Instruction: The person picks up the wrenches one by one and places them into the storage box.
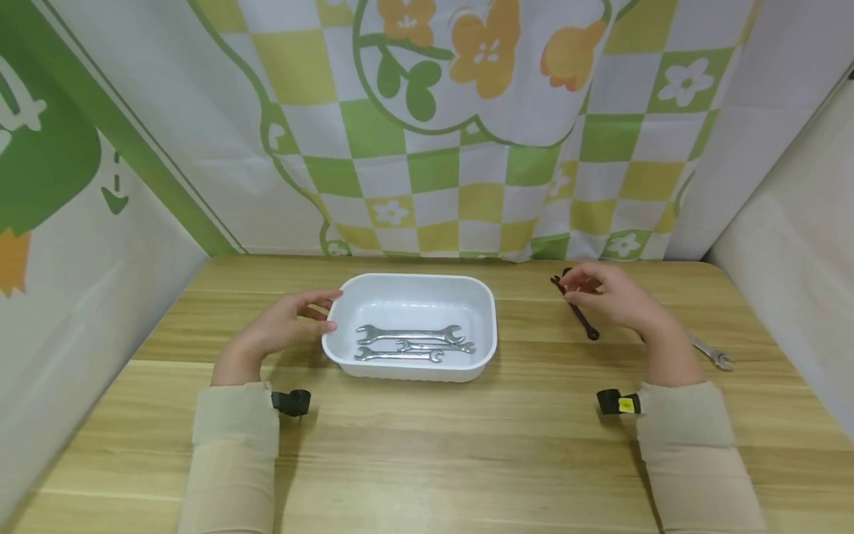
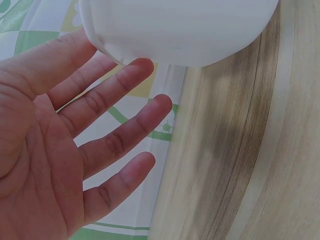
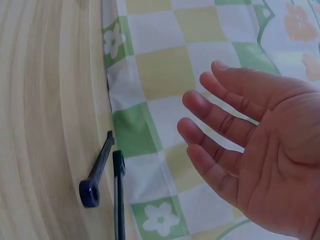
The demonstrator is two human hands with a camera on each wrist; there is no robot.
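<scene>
A white plastic basin (image 1: 410, 374) stands on the table with several silver wrenches inside, among them a long double open-ended wrench (image 1: 410, 335). My left hand (image 1: 287, 322) is at the basin's left end, thumb and fingertips right at the rim. In the left wrist view its fingers (image 2: 127, 127) are spread and fairly straight beside the basin wall (image 2: 175, 35). My right hand (image 1: 614, 297) is over the table at the right, fingers loosely bent, nothing held. Below it lies a dark wrench (image 1: 579, 315). The right wrist view shows two dark wrenches, one with a ring end (image 3: 90, 192).
Another silver wrench (image 1: 714, 354) lies right of my right forearm, which hides part of it. A patterned cloth (image 1: 460, 193) hangs along the table's far edge, and pale walls flank both sides. Wood-grain table (image 1: 447, 452) stretches in front of the basin.
</scene>
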